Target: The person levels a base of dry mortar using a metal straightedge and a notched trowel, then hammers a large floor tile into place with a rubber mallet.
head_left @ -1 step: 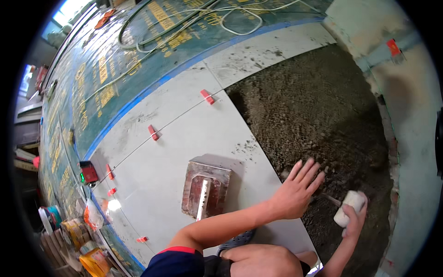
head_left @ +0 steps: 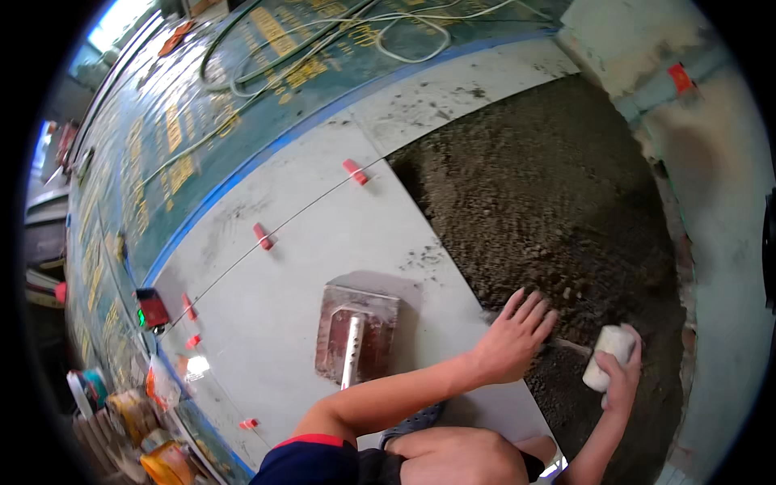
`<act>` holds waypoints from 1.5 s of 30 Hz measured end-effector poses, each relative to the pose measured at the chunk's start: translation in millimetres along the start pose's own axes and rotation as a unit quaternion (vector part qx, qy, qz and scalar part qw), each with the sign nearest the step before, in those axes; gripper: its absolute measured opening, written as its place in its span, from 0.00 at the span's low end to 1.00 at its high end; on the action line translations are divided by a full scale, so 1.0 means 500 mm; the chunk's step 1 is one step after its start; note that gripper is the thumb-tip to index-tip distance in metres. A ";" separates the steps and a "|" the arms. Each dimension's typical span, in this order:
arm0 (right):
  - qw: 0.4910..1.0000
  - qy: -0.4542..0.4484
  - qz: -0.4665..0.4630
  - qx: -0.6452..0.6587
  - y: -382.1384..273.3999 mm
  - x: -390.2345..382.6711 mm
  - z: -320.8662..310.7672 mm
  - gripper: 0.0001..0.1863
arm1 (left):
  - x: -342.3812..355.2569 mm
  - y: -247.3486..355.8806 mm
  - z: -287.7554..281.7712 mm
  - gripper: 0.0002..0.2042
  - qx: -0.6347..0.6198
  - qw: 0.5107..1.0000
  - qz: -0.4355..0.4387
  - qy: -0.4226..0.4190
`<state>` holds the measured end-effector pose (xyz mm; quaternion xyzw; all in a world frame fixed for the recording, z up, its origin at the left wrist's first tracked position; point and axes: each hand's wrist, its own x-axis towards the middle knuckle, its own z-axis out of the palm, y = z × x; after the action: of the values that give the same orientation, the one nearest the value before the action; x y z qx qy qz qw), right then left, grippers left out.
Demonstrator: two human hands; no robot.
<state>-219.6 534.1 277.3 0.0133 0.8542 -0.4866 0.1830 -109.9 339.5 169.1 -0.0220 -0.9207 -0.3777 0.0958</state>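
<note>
My right hand point(head_left: 621, 378) grips the thick, pale cylindrical head of a mallet point(head_left: 608, 357). Its thin handle points left, low against the dark, crumbly mortar point(head_left: 533, 194), and its far end runs behind my left hand. My left hand point(head_left: 515, 339) is open, fingers spread, over the edge where the large light-grey tile point(head_left: 347, 218) meets the mortar; whether it touches anything is unclear. On the tile left of my hands rests a reddish-brown rectangular tool point(head_left: 358, 331) with a perforated white metal handle.
Red wedges point(head_left: 263, 236) sit along the tile joints. A small red device with a green light point(head_left: 152, 309) stands at the left tile edge. Green printed sheeting point(head_left: 194, 121) with hoses and cables lies beyond blue tape. A wall point(head_left: 727, 226) bounds the right; buckets point(head_left: 129, 412) crowd the lower left.
The mallet has shifted slightly left, its handle now reaching toward the tile's edge. My left hand has moved slightly nearer and left. The whole view has shifted a little.
</note>
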 end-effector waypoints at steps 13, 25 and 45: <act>0.985 -0.165 -0.009 -0.055 0.080 0.057 0.206 0.16 | 0.026 -0.005 0.114 0.23 -0.318 0.898 -0.298 -0.058; 0.891 -0.348 0.181 0.227 0.059 0.133 0.419 0.09 | -0.163 -0.539 -0.285 0.24 0.151 0.885 -0.347 0.273; 0.937 -0.314 0.130 0.088 -0.038 0.333 0.657 0.19 | -0.208 -0.733 -0.286 0.31 0.358 0.797 -0.459 0.161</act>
<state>-280.1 223.6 87.9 -0.0129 0.6982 -0.5109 0.5014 -26.4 -18.8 -4.5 0.4997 -0.8640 -0.0185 0.0588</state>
